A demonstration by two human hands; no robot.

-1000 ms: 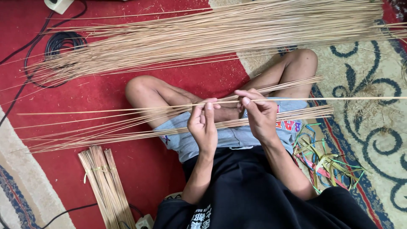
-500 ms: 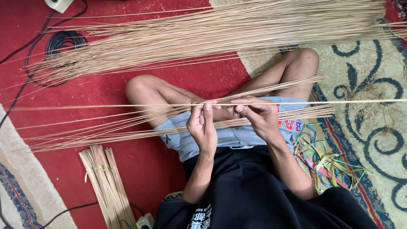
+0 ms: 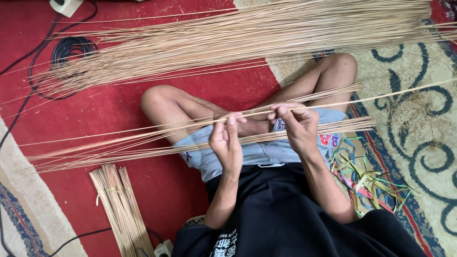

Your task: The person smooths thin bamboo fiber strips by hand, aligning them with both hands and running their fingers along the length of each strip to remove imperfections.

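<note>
Both hands are pinching 1 thin reed strand mid-frame: left hand fingertips closed on it from below, right hand fingers clamped on it just beside. The strand runs from the right edge through the fingers and off to the left, just above the loose reeds across the lap. No packages, only a tied bundle of sticks lower left and colourful plastic strips at right. Versus 0.5 s back, hands barely shifted, same grip.

No packages, labels, signs or screens visible.
</note>
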